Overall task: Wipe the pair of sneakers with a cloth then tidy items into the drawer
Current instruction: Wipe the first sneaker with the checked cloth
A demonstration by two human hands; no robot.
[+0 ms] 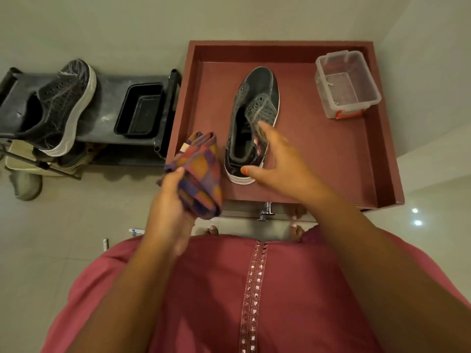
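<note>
One dark sneaker (pixel 257 103) with a white sole lies toe-away inside the open maroon drawer (pixel 331 159). My right hand (pixel 283 164) hovers over its heel, fingers spread, holding nothing. The other dark sneaker (pixel 63 105) rests tilted on its side on a black shoe rack (pixel 107 98) to the left. My left hand (pixel 168 200) grips a folded checked cloth (pixel 201 171) of red, purple and orange, just left of the drawer's near left corner.
A clear plastic box (pixel 348 82) with a red clasp stands in the drawer's far right corner. A black tray (pixel 140 109) sits on the rack. Other shoes (pixel 28 184) lie under the rack. Small items (pixel 135 231) lie on the tiled floor by my feet.
</note>
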